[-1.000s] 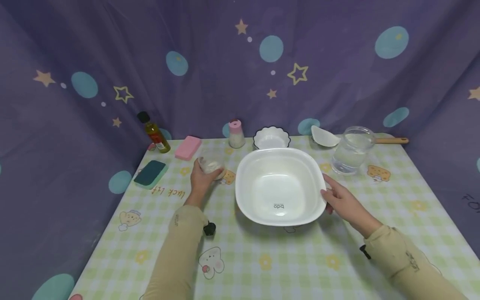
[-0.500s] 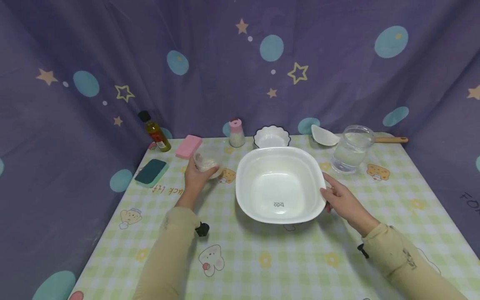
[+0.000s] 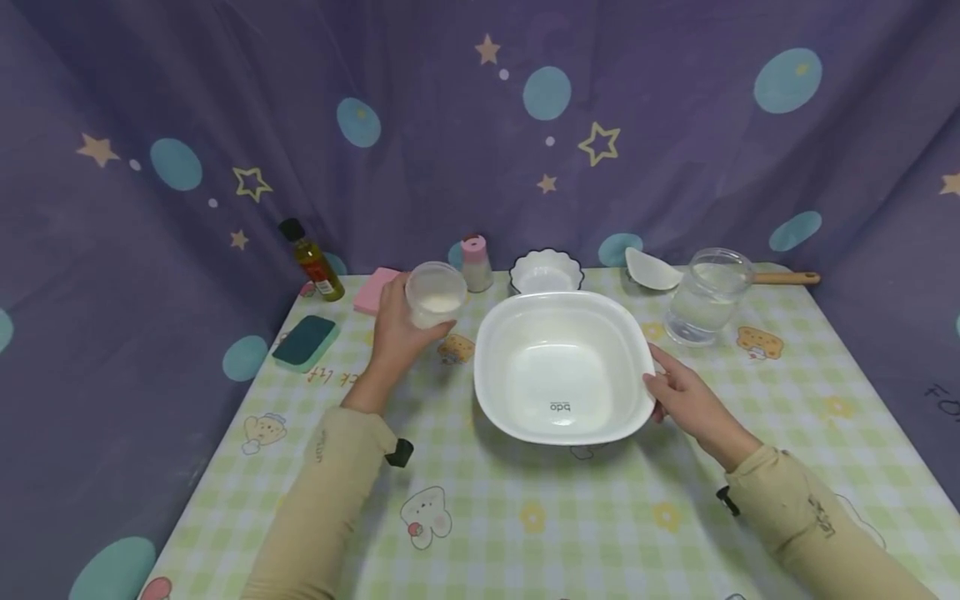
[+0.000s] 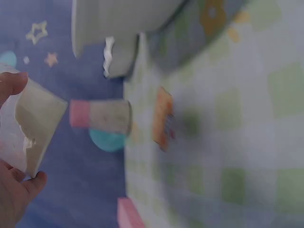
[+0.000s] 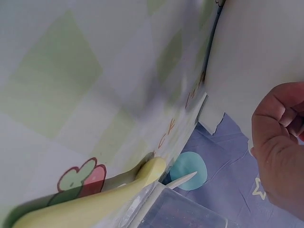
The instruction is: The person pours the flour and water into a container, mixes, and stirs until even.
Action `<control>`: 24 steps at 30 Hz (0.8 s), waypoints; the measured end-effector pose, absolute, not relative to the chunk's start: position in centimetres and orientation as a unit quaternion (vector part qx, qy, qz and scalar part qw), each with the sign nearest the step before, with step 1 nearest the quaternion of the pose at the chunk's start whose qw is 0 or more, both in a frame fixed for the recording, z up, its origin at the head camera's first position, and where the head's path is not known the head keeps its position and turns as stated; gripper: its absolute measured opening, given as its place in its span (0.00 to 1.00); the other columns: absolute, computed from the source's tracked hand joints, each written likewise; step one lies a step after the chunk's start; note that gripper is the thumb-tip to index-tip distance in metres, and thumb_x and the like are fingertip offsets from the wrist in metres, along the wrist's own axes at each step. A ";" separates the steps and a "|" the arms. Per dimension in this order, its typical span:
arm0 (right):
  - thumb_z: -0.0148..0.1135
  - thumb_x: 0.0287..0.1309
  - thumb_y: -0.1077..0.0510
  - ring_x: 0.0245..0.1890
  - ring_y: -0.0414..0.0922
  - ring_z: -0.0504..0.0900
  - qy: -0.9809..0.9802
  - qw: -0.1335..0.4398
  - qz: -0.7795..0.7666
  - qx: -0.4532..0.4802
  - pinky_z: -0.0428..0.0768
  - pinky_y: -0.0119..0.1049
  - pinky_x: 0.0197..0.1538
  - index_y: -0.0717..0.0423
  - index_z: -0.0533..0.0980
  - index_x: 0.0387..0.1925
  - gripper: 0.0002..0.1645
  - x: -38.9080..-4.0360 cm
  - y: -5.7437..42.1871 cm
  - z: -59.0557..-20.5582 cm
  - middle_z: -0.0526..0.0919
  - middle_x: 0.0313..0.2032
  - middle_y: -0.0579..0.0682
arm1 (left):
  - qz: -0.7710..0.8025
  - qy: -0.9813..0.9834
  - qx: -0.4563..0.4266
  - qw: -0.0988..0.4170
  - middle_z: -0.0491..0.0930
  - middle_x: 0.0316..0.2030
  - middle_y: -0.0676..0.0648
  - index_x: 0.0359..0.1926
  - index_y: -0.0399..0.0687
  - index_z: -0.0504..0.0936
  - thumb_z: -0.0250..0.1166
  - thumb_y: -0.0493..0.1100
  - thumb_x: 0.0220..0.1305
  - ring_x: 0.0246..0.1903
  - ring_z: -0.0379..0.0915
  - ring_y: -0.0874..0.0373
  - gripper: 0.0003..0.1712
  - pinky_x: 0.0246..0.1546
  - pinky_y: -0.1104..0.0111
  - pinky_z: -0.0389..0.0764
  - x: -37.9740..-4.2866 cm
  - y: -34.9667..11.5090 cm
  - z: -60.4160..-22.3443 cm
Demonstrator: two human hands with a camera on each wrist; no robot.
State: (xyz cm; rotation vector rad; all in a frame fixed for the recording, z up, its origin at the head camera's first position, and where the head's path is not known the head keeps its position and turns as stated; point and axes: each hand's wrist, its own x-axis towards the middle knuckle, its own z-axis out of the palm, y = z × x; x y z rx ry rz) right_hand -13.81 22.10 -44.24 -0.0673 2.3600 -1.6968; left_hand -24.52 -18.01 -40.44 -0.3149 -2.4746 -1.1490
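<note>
In front of a purple curtain (image 3: 420, 50) printed with stars and blue ovals, reaches over a surface (image 3: 487, 550) spread with green-and-white checked cloth. With the right hand (image 3: 693, 404), pinches the side rim of a glossy white basin (image 3: 558, 367), square with rounded corners and lettered on its floor; in the right wrist view, shows curled fingers (image 5: 273, 118) partly hidden in the head view. Beyond, includes a clear, round-mouthed jar (image 3: 702, 308) of transparent liquid, plus a white, dark-edged scalloped bowl (image 3: 546, 273) behind the basin. Left of the basin, holds a clear cup (image 3: 437, 289) above the surface, with the thumb and fingers of the left hand (image 3: 397, 329) curved round its wall. In that cup, contains white matter, seen from above in the head view; in the left wrist view, shows it side-on, uneven along the top, with the cup tilted. At far left, takes in a bottle (image 3: 317, 268) of yellowish liquid, a two-tone green sponge (image 3: 306, 343) and a pink sponge (image 3: 371, 292). Near the bowl, ends with a pink-topped shaker (image 3: 477, 268) of pale filling.
</note>
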 end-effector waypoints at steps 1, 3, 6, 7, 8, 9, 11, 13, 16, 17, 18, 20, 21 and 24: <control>0.45 0.74 0.61 0.24 0.48 0.78 0.806 0.117 -0.579 -0.022 0.78 0.36 0.29 0.59 0.43 0.77 0.37 -13.8 22.1 -44.2 0.80 0.26 0.54 | -0.403 -0.886 -0.122 0.194 0.67 0.57 0.39 0.64 0.42 0.66 0.82 0.45 0.37 0.56 0.65 0.45 0.52 0.57 0.50 0.67 -24.4 -17.6 -40.0; 0.45 0.74 0.61 0.24 0.48 0.78 0.807 0.118 -0.578 -0.021 0.77 0.36 0.29 0.59 0.43 0.77 0.37 -13.8 22.1 -44.1 0.80 0.26 0.54 | -0.386 -0.892 -0.142 0.186 0.67 0.58 0.40 0.65 0.43 0.65 0.82 0.46 0.38 0.55 0.66 0.46 0.52 0.56 0.49 0.69 -24.1 -16.6 -39.3; 0.45 0.74 0.60 0.23 0.47 0.77 0.809 0.121 -0.574 -0.016 0.77 0.36 0.29 0.59 0.43 0.77 0.37 -13.7 22.1 -44.0 0.79 0.26 0.54 | -0.363 -0.896 -0.183 0.178 0.68 0.57 0.42 0.64 0.44 0.66 0.80 0.45 0.38 0.55 0.67 0.46 0.51 0.54 0.50 0.70 -23.9 -15.3 -38.5; 0.45 0.74 0.60 0.23 0.46 0.77 0.810 0.122 -0.573 -0.013 0.77 0.36 0.29 0.59 0.43 0.77 0.37 -13.7 22.1 -44.0 0.79 0.26 0.54 | -0.358 -0.896 -0.197 0.173 0.69 0.57 0.42 0.65 0.44 0.66 0.80 0.45 0.38 0.55 0.67 0.47 0.51 0.54 0.50 0.70 -23.8 -14.9 -38.4; 0.45 0.74 0.60 0.23 0.46 0.77 0.811 0.122 -0.571 -0.012 0.77 0.36 0.30 0.59 0.43 0.77 0.37 -13.7 22.1 -44.0 0.79 0.26 0.55 | -0.355 -0.894 -0.212 0.170 0.70 0.57 0.42 0.64 0.44 0.66 0.80 0.45 0.38 0.55 0.67 0.47 0.50 0.55 0.51 0.70 -23.8 -14.4 -38.3; 0.45 0.74 0.60 0.23 0.46 0.77 0.812 0.122 -0.571 -0.009 0.77 0.36 0.30 0.58 0.43 0.77 0.37 -13.7 22.1 -44.0 0.79 0.26 0.55 | -0.350 -0.893 -0.228 0.168 0.71 0.56 0.42 0.64 0.44 0.67 0.80 0.44 0.37 0.55 0.67 0.47 0.50 0.55 0.52 0.69 -23.8 -14.1 -38.2; 0.45 0.74 0.60 0.23 0.45 0.77 0.812 0.122 -0.571 -0.009 0.77 0.36 0.30 0.59 0.43 0.77 0.37 -13.8 22.1 -44.1 0.79 0.26 0.55 | -0.330 -0.894 -0.255 0.165 0.72 0.56 0.42 0.65 0.43 0.67 0.80 0.43 0.36 0.56 0.67 0.47 0.51 0.57 0.54 0.68 -23.9 -13.4 -38.2; 0.45 0.74 0.59 0.23 0.45 0.77 0.812 0.119 -0.571 -0.015 0.77 0.36 0.30 0.60 0.43 0.76 0.37 -13.8 22.1 -44.1 0.79 0.26 0.55 | -0.296 -0.899 -0.277 0.162 0.72 0.58 0.41 0.65 0.41 0.66 0.80 0.42 0.37 0.58 0.66 0.47 0.52 0.60 0.56 0.66 -24.0 -12.7 -38.2; 0.45 0.74 0.59 0.22 0.45 0.76 0.810 0.115 -0.575 -0.020 0.77 0.36 0.30 0.60 0.44 0.76 0.37 -13.8 22.2 -44.3 0.79 0.25 0.54 | -0.214 -0.909 -0.314 0.170 0.70 0.61 0.40 0.66 0.38 0.65 0.80 0.42 0.38 0.62 0.63 0.46 0.53 0.65 0.59 0.62 -24.1 -11.9 -38.2; 0.45 0.74 0.59 0.22 0.45 0.76 0.809 0.115 -0.576 -0.022 0.78 0.36 0.30 0.61 0.44 0.76 0.37 -13.9 22.2 -44.3 0.79 0.25 0.55 | -0.190 -0.909 -0.327 0.174 0.69 0.62 0.39 0.66 0.37 0.64 0.80 0.42 0.38 0.63 0.62 0.46 0.53 0.66 0.60 0.60 -24.1 -11.6 -38.2; 0.45 0.74 0.59 0.22 0.45 0.76 0.808 0.114 -0.577 -0.023 0.78 0.36 0.30 0.61 0.44 0.76 0.37 -13.9 22.3 -44.3 0.78 0.25 0.55 | -0.169 -0.908 -0.341 0.178 0.69 0.62 0.39 0.66 0.36 0.64 0.81 0.42 0.38 0.63 0.62 0.46 0.53 0.67 0.60 0.59 -24.1 -11.3 -38.1; 0.45 0.74 0.60 0.22 0.45 0.76 0.806 0.115 -0.580 -0.024 0.78 0.36 0.30 0.60 0.45 0.76 0.37 -13.8 22.3 -44.4 0.78 0.25 0.55 | -0.132 -0.903 -0.364 0.187 0.68 0.62 0.39 0.65 0.37 0.64 0.81 0.43 0.38 0.64 0.61 0.46 0.53 0.68 0.62 0.58 -24.1 -10.8 -38.2; 0.45 0.74 0.60 0.22 0.45 0.76 0.806 0.116 -0.580 -0.024 0.78 0.36 0.31 0.60 0.44 0.76 0.37 -13.8 22.3 -44.4 0.78 0.25 0.56 | -0.120 -0.899 -0.375 0.193 0.68 0.62 0.39 0.65 0.37 0.65 0.81 0.43 0.37 0.63 0.61 0.46 0.53 0.68 0.62 0.58 -24.0 -10.6 -38.1; 0.45 0.74 0.60 0.22 0.46 0.76 0.805 0.117 -0.581 -0.024 0.78 0.36 0.31 0.59 0.44 0.76 0.37 -13.7 22.3 -44.3 0.79 0.26 0.56 | -0.083 -0.884 -0.409 0.209 0.68 0.61 0.39 0.65 0.37 0.66 0.82 0.43 0.36 0.63 0.62 0.46 0.53 0.67 0.61 0.58 -23.9 -10.0 -38.2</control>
